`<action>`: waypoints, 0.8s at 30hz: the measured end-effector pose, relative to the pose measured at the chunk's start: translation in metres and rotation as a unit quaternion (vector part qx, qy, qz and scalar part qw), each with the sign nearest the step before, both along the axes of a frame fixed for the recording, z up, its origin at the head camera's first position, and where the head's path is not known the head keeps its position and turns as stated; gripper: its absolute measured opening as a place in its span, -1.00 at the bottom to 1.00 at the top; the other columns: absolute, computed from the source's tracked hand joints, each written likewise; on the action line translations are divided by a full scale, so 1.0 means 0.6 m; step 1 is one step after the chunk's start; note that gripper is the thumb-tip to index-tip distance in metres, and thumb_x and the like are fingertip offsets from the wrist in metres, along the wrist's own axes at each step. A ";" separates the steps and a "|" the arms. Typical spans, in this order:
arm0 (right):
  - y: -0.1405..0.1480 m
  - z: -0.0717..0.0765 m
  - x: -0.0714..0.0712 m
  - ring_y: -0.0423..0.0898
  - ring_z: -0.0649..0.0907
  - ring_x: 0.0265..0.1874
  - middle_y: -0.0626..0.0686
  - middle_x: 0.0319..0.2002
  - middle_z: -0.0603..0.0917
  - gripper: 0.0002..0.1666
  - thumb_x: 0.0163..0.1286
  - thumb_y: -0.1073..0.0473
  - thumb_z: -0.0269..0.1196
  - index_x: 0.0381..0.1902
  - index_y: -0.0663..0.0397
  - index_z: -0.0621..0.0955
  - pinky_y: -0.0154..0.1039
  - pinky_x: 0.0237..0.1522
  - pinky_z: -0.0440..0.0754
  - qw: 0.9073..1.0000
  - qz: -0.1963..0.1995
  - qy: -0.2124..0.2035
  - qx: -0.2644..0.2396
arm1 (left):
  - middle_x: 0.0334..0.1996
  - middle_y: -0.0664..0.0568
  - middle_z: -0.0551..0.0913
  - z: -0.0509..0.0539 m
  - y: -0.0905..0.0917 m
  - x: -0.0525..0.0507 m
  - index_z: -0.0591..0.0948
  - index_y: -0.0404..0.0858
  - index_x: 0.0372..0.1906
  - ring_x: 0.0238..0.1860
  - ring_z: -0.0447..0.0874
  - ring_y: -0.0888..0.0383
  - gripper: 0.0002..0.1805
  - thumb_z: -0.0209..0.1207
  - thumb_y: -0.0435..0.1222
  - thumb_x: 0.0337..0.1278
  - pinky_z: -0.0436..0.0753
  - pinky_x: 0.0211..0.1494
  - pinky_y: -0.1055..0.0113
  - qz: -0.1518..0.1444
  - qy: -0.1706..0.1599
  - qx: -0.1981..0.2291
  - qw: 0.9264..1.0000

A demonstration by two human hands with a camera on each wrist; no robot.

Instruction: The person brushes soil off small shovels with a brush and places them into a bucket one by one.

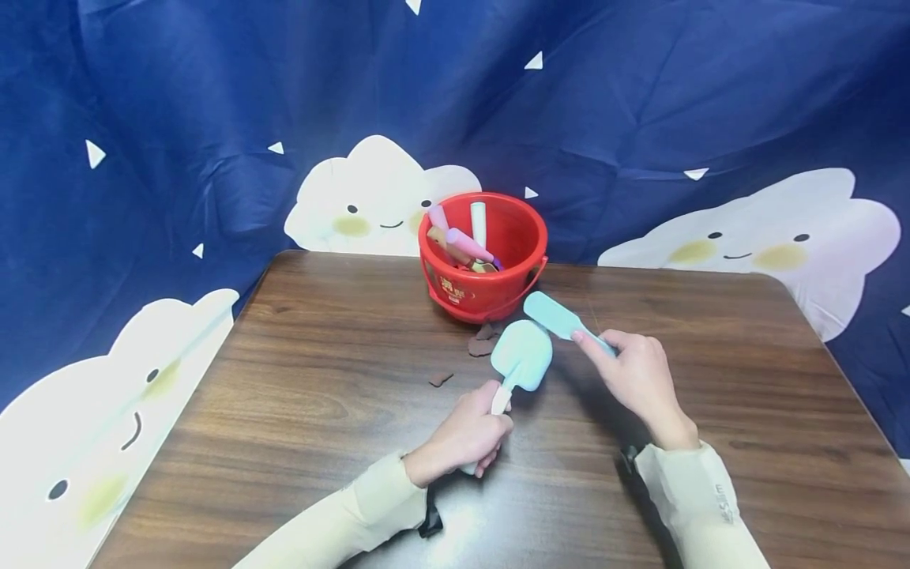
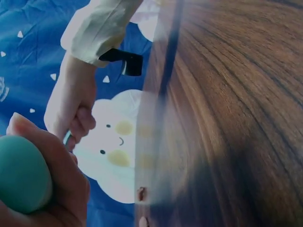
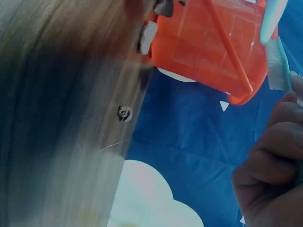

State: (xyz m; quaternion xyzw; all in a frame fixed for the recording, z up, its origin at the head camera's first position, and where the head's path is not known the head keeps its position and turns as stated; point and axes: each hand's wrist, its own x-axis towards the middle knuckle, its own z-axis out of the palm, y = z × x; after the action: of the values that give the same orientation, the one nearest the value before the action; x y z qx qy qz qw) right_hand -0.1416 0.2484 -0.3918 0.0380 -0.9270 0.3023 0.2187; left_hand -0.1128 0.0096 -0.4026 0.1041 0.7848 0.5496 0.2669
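Observation:
My left hand (image 1: 465, 431) grips the white handle of a toy shovel (image 1: 522, 354) with a pale blue blade, held above the table. The shovel's rounded handle end (image 2: 23, 175) shows in the left wrist view. To the right, my right hand (image 1: 640, 375) holds a light blue brush (image 1: 553, 314); its pale bristles (image 3: 274, 66) show in the right wrist view. The brush head is close to the shovel blade; whether they touch I cannot tell. Dark brown scraps (image 1: 482, 346) lie beside the blade, with a smaller scrap (image 1: 441, 380) farther left.
A red bucket (image 1: 483, 296) stands at the table's back edge, holding several toys with pink, white and brown handles. The table (image 1: 320, 379) is brown wood grain. Behind it hangs a blue curtain (image 1: 569, 118) with smiling clouds.

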 end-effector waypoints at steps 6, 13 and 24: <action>-0.013 0.009 0.016 -0.29 0.26 -0.75 -0.20 -0.82 0.24 -0.60 0.19 0.00 0.38 -0.75 -0.18 0.48 -0.38 -0.70 0.19 0.999 0.045 0.008 -0.027 | -0.81 0.06 0.32 0.004 -0.001 -0.007 0.32 -0.24 -0.29 -0.93 0.25 0.20 -0.81 -0.04 -0.49 -0.07 0.32 -0.91 0.33 0.024 -0.065 0.071 0.995; -0.022 0.015 0.032 -0.38 0.19 -0.75 -0.30 -0.81 0.17 -0.64 0.07 0.07 0.45 -0.71 -0.30 0.49 -0.50 -0.69 0.13 0.989 0.139 0.045 0.038 | -0.79 0.07 0.30 0.011 -0.007 -0.017 0.30 -0.21 -0.33 -0.92 0.26 0.20 -0.83 -0.06 -0.46 -0.08 0.34 -0.90 0.35 0.044 -0.104 0.109 0.988; -0.014 0.008 0.022 -0.35 0.18 -0.75 -0.28 -0.83 0.20 -0.70 0.02 0.07 0.47 -0.70 -0.20 0.54 -0.48 -0.68 0.10 0.987 0.109 0.096 0.067 | -0.86 0.06 0.29 0.020 -0.010 -0.017 0.30 -0.21 -0.39 -0.96 0.26 0.19 -0.86 -0.09 -0.47 -0.12 0.33 -0.92 0.33 0.029 -0.081 0.090 0.992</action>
State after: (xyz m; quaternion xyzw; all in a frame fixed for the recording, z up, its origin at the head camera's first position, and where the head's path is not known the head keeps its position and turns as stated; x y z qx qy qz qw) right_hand -0.1286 0.2397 -0.3869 0.1825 -0.9101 0.2568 0.2691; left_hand -0.1229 0.0038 -0.3908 0.0601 0.7105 0.6320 0.3036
